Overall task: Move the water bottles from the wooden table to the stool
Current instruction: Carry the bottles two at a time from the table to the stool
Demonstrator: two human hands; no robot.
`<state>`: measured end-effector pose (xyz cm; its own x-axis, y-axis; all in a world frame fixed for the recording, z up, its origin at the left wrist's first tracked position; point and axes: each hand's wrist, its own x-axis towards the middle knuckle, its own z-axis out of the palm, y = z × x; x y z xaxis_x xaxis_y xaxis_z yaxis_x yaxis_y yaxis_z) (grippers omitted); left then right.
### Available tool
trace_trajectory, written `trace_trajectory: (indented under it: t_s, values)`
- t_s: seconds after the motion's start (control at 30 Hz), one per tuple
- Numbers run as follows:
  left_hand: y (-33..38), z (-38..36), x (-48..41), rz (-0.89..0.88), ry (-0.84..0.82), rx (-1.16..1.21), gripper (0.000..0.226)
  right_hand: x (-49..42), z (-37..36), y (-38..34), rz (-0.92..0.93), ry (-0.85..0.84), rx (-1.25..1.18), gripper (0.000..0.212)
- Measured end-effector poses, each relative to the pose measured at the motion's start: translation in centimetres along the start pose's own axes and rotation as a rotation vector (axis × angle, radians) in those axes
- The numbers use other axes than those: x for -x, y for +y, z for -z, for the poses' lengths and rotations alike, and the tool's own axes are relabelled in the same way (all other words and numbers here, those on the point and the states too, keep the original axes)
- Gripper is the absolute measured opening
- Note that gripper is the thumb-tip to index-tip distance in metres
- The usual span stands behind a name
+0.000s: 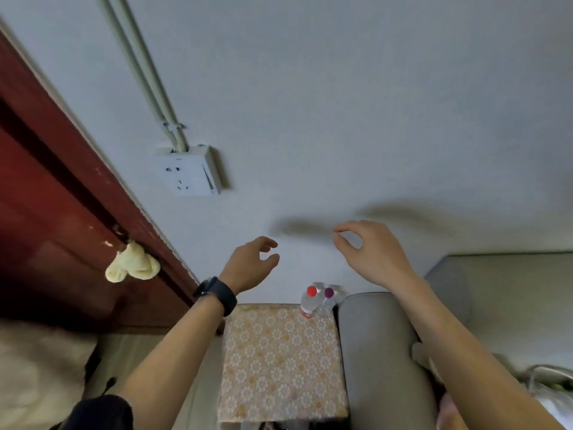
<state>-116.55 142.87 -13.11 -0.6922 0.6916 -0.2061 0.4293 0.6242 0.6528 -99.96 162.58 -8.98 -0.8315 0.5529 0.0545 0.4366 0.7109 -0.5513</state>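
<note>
Two clear water bottles stand side by side at the far right corner of a small surface covered in a floral orange cloth (279, 361). One bottle has a red cap (311, 297), the other a purple cap (328, 297). My left hand (251, 265), with a dark watch on its wrist, hovers above and to the left of the bottles, fingers curled and apart, holding nothing. My right hand (372, 249) hangs above and to their right, fingers loosely curved, also holding nothing. Neither hand touches a bottle.
A grey sofa arm (378, 352) presses against the right side of the cloth-covered surface. A dark red door (55, 212) with a pale cloth (131, 263) on its handle stands at left. A wall socket (189, 172) sits on the white wall behind.
</note>
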Motion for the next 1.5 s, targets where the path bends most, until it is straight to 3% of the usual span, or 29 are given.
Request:
trace_trajectory:
  t_s: [0.17, 0.33, 0.6, 0.9, 1.1, 1.3, 1.5]
  values:
    - [-1.0, 3.7, 3.2, 0.073, 0.178, 0.019, 0.036, -1.1, -0.7, -3.3, 0.148, -0.008, -0.001, 0.028]
    - [-5.6, 4.9, 9.6, 0.288, 0.371, 0.034, 0.037, -1.5, -5.3, -8.0, 0.375, -0.160, -0.035, 0.028]
    - [-14.2, 4.2, 32.9, 0.759, 0.664, 0.047, 0.036, 7.4, -15.6, -23.2, 0.874, -0.465, -0.155, 0.023]
    - [-13.8, 0.1, 70.3, 1.298, 1.253, 0.101, 0.033, 37.1, -23.0, -45.5, 1.545, -0.788, -0.315, 0.022]
    - [-9.2, -8.6, 92.2, 1.653, 1.603, 0.133, 0.035, 62.9, -23.3, -51.9, 1.914, -1.048, -0.390, 0.025]
    - [-3.3, -13.9, 104.1, 1.940, 1.753, 0.115, 0.042, 82.3, -20.4, -55.0, 2.188, -1.208, -0.511, 0.033]
    - [0.0, -13.6, 113.8, 2.101, 1.848, 0.029, 0.038, 96.2, -18.8, -59.4, 2.312, -1.331, -0.662, 0.036]
